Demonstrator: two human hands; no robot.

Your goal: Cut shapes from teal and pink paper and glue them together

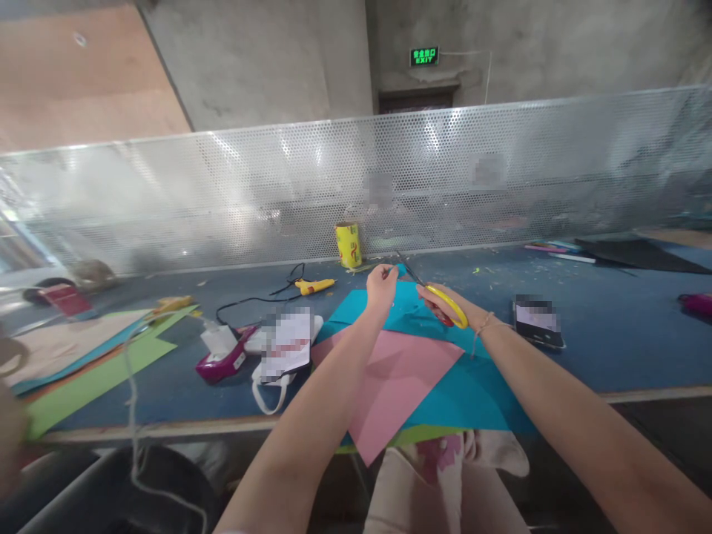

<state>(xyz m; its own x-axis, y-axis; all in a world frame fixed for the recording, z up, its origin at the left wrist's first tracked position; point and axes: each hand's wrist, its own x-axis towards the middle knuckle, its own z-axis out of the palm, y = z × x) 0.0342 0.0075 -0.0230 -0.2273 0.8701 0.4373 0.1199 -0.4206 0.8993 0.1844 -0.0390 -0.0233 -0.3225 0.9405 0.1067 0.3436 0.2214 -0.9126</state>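
Note:
My right hand [437,302] grips a pair of scissors [453,308] with yellow and red handles. Their dark blades point up and to the left, close to a small blue paper piece [401,270]. That piece is pinched in the fingers of my left hand [383,280]. Under both hands lie blue paper sheets [467,397]. A pink paper sheet [389,378] rests on top of the blue and reaches past the table's front edge. Whether the blades touch the small piece cannot be made out.
A yellow tape roll [348,245] stands by the perforated metal screen [250,193]. Left are a yellow glue gun [314,286], a purple power strip [225,363], a phone [286,345] and coloured sheets [100,378]. Another phone [538,322] and several pens [559,253] lie right.

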